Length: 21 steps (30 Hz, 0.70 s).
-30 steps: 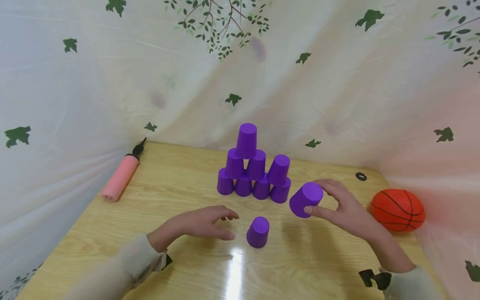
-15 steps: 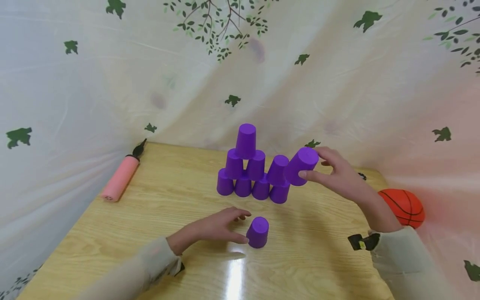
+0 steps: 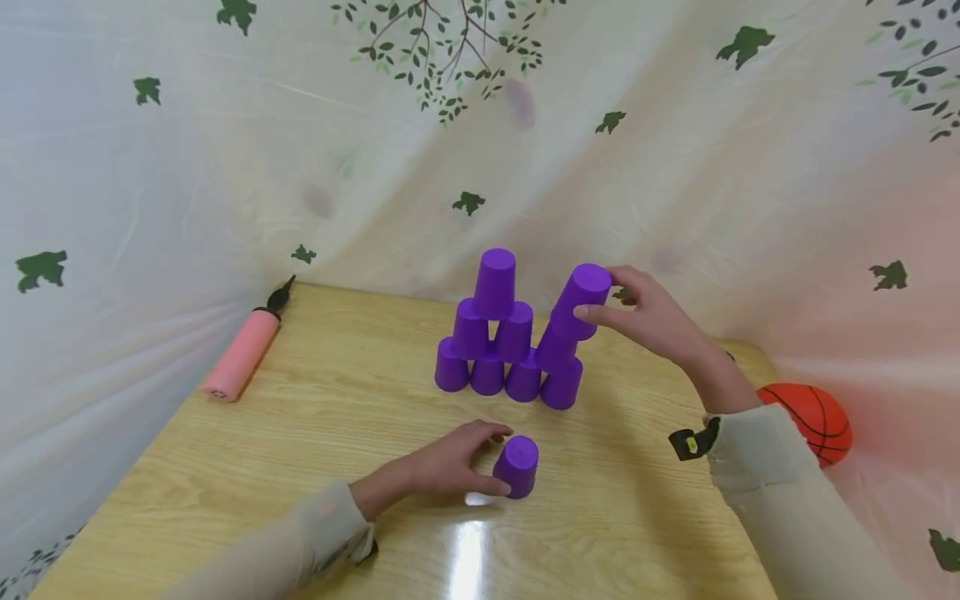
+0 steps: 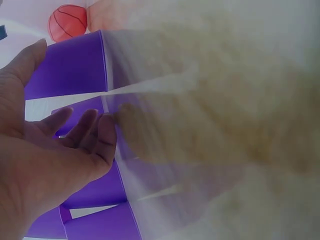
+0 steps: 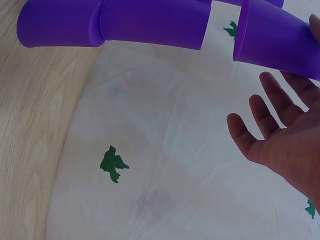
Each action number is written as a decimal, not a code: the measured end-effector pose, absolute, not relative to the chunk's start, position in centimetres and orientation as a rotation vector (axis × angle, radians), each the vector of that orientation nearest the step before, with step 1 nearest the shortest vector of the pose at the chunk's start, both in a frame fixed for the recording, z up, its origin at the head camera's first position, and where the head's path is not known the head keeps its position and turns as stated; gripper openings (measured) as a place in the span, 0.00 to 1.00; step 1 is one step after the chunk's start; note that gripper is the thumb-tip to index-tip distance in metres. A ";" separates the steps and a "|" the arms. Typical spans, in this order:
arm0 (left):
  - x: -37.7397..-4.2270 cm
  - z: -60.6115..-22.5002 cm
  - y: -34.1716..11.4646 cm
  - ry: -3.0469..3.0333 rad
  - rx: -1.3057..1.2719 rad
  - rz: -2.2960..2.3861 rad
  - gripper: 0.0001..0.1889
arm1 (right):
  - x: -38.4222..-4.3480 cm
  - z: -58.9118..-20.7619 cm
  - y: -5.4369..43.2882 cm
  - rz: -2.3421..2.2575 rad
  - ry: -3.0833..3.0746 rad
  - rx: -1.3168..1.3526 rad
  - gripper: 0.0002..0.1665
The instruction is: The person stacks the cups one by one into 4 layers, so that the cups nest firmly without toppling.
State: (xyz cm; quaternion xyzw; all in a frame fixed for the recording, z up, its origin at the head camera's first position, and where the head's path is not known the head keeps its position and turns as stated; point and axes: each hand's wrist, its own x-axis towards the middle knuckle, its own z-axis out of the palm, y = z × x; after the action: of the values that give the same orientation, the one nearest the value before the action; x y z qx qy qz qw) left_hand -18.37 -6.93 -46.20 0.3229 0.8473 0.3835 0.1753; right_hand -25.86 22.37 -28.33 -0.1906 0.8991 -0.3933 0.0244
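Note:
In the head view, my right hand (image 3: 652, 312) pinches an upside-down purple cup (image 3: 581, 296) between thumb and fingers. That cup is tilted and overlaps the right-hand second-row cup (image 3: 555, 348). In the right wrist view, the held cup's mouth (image 5: 241, 32) stands apart from the stacked cup (image 5: 155, 22). My left hand (image 3: 453, 458) curves loosely beside a single upside-down cup (image 3: 520, 462) on the table, thumb tip at its lower side. In the left wrist view, a gap shows between this cup (image 4: 70, 67) and the fingers (image 4: 105, 135).
Several purple cups form a stepped stack, with a top cup (image 3: 496, 283) at its left and a bottom row (image 3: 487, 375) on the wooden table (image 3: 337, 392). A pink hand pump (image 3: 243, 354) lies left. A red basketball-patterned ball (image 3: 817, 421) sits right, partly behind the sleeve.
My right hand has carried its cup up and leftward to above the second-row cup. My left hand has slid right to the single cup, which stands in the same place.

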 end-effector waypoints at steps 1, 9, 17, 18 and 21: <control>-18.3 -46.3 -6.9 2.401 0.913 1.101 0.42 | -26.1 -28.3 22.3 -1.218 2.777 -0.587 0.28; -18.1 -46.4 -6.6 2.408 0.910 1.166 0.38 | -27.6 -28.7 21.6 -1.262 2.727 -0.563 0.30; -18.1 -46.5 -6.3 2.369 0.928 1.218 0.35 | -28.7 -29.2 20.9 -1.253 2.738 -0.544 0.31; -18.1 -46.5 -6.3 2.368 0.927 1.218 0.35 | -28.8 -29.3 20.8 -1.252 2.740 -0.548 0.31; -18.1 -46.6 -6.2 2.378 0.927 1.206 0.35 | -29.1 -29.4 20.6 -1.252 2.738 -0.552 0.32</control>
State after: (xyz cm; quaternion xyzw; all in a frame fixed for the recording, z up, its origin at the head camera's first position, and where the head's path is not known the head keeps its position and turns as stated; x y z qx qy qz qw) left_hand -18.14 -6.18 -46.57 0.3243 0.8318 0.4217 0.1587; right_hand -29.10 20.56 -29.42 -0.1803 0.8938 -0.4086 0.0403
